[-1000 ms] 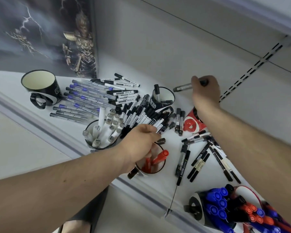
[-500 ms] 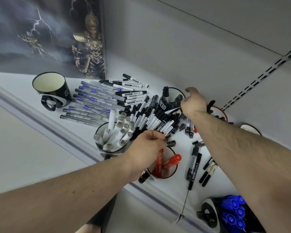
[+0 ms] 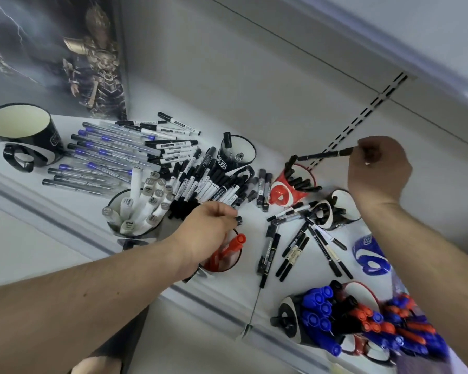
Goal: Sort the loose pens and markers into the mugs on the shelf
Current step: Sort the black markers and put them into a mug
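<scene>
Pens and markers lie scattered over the white shelf, seen from the single head camera, with the thickest heap of black markers lying between a black mug at the back and a mug of grey-capped markers nearer the front edge. The right hand is raised near the back wall, thumb and fingers pinching one end of a black marker that lies almost level, its far end just above the red mug, which already stands full of black markers. The left hand reaches to the near edge of the black heap, fingers curled down over a dark marker end; whether it truly has hold of it I cannot tell. Below that hand sits a mug with red markers, partly hidden by the wrist. Blue-accented pens lie in a row beside an empty black mug at far left, and a mug crowded with blue and red markers stands at lower right. The step in hand looks like dropping the black marker into the red mug; that calls for tipping it toward upright and finding a gap among the crowded caps before letting go. Much sorting remains.
</scene>
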Demonstrator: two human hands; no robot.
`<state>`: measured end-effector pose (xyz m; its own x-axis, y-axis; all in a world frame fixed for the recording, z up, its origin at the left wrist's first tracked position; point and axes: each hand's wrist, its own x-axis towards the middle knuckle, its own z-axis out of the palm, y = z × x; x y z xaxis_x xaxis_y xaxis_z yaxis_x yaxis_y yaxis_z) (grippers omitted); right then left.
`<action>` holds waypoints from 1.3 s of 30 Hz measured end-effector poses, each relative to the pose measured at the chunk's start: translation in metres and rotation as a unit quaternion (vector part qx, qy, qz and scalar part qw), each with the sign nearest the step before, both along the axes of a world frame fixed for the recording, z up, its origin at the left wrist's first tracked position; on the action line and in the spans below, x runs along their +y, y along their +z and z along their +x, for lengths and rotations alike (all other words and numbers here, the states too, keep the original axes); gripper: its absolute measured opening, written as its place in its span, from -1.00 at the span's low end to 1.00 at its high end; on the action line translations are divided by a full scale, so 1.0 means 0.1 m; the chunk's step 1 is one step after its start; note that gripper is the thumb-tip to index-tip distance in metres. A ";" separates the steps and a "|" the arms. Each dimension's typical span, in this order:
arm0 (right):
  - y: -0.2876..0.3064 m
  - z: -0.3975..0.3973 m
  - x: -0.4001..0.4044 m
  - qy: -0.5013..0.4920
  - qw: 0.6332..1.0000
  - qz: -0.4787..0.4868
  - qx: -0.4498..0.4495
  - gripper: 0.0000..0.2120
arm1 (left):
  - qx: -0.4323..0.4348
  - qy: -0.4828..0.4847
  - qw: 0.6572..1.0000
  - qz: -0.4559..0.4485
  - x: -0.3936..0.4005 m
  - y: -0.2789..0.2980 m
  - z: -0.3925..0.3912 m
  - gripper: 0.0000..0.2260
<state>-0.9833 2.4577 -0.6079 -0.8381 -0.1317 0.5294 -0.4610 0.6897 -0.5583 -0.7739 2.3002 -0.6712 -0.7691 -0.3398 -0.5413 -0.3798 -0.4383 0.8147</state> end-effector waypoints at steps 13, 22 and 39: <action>-0.47 -0.33 -0.17 0.000 0.930 0.264 -0.257 -0.72 | -0.002 -0.066 0.996 -0.064 0.37 0.03 -0.19 -0.91; -0.81 -0.07 0.57 -0.019 0.772 0.401 -0.493 -0.71 | 0.027 -0.105 0.993 -0.051 0.48 0.16 -0.20 -0.87; -1.12 0.01 0.37 0.019 0.681 0.429 -0.593 -0.21 | 0.007 -0.032 0.999 -0.015 0.27 0.01 -0.22 -0.84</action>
